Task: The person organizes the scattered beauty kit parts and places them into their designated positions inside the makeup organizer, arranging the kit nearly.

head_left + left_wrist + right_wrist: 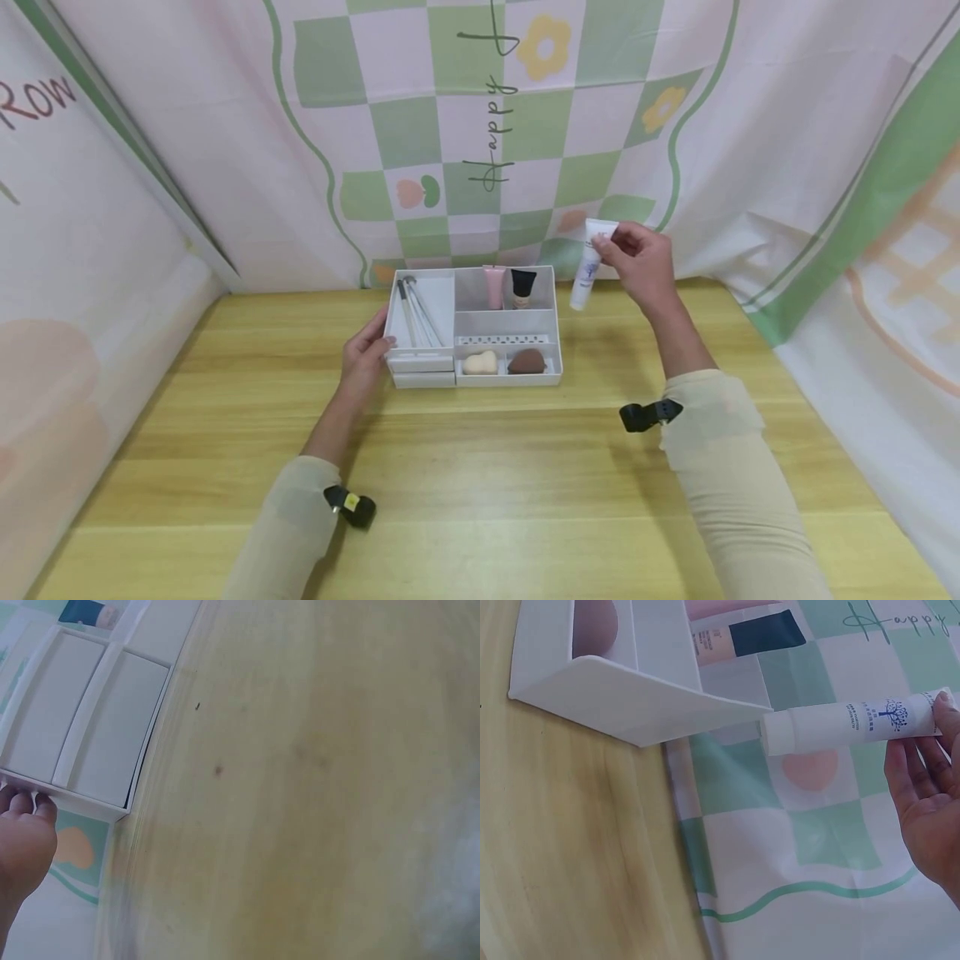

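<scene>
- Right hand [641, 262] pinches a white tube [588, 267] near its crimped end, cap down, in the air just right of the white organizer [551, 333].
- Left hand [366, 354] rests straight fingers on the organizer's left wall.
- Tube looks light, soft and squeezable; hold it gently at mid-body.

head – above, facing down | wrists – close, low | shared: organizer [471, 325]
</scene>
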The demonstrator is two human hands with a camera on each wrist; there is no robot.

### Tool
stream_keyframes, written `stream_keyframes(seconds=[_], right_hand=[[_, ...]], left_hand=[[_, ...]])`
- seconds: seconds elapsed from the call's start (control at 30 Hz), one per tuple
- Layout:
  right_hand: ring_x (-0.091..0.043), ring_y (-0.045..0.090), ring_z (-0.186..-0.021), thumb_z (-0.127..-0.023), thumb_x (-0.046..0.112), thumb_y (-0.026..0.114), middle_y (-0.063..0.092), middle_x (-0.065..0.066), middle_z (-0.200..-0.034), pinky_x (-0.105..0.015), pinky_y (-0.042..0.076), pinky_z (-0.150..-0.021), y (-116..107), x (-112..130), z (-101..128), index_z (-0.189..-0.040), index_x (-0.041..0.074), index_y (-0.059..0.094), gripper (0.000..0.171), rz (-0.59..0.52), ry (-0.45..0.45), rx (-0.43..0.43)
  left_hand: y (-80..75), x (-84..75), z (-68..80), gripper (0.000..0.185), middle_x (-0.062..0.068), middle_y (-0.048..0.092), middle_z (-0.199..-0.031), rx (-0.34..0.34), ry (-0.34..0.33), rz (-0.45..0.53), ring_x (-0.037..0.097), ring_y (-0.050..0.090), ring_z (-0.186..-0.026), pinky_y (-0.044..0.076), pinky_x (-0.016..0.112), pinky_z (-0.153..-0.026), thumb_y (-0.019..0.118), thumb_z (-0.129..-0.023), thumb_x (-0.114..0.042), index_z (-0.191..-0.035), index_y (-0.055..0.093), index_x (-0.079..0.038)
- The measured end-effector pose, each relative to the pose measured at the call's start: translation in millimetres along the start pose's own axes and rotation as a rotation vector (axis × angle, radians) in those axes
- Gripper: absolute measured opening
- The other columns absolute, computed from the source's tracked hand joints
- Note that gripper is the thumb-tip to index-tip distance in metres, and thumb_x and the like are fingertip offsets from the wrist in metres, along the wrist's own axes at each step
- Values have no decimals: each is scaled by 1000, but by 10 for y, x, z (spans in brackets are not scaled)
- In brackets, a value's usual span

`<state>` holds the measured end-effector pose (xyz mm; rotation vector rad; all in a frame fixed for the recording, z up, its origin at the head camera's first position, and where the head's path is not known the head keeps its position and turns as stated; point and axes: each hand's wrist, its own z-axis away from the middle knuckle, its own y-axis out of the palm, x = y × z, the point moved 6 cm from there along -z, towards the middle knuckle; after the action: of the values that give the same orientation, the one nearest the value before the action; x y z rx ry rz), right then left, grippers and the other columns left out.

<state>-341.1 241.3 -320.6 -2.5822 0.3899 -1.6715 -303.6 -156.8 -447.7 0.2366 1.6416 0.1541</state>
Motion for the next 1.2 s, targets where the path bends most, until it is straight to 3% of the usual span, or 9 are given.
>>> stream_keyframes(seconds=[0.23,0.47,0.63,1.1,1.2], right_hand=[[-1,66,-78,-93,5,70,70,14,-83,-13,62,-72,68,25,-9,-89,23,71,19,-68,-5,15],[-1,65,-76,-92,4,70,70,14,-82,-12,62,-71,138,21,-32,-88,22,71,19,-73,-1,20],[-1,66,-78,-93,2,69,70,13,-83,-13,63,-72,193,14,-47,-90,23,71,21,-95,1,33],[0,67,-81,-95,5,68,70,16,-88,-13,63,-76,309,-6,-69,-98,16,69,11,-67,16,80],[1,67,-82,-95,6,67,70,18,-88,-12,62,-76,330,-16,-75,-103,7,68,8,-57,19,88]], left_hand=[[1,-5,-3,61,19,31,-165,1,10,0,32,31,-155,45,20,-116,45,-94,6,-154,34,4],[9,-12,1,61,19,31,-165,-5,11,11,32,31,-155,48,14,-110,46,-93,5,-153,33,5],[10,-13,3,61,19,31,-165,-6,7,13,31,31,-155,46,19,-115,46,-94,5,-154,33,4],[3,-7,-3,61,19,32,-165,-12,7,16,32,31,-155,49,14,-109,45,-93,6,-153,34,5],[3,-8,-3,61,19,32,-165,-18,5,14,32,32,-154,50,13,-107,46,-93,6,-153,34,4]])
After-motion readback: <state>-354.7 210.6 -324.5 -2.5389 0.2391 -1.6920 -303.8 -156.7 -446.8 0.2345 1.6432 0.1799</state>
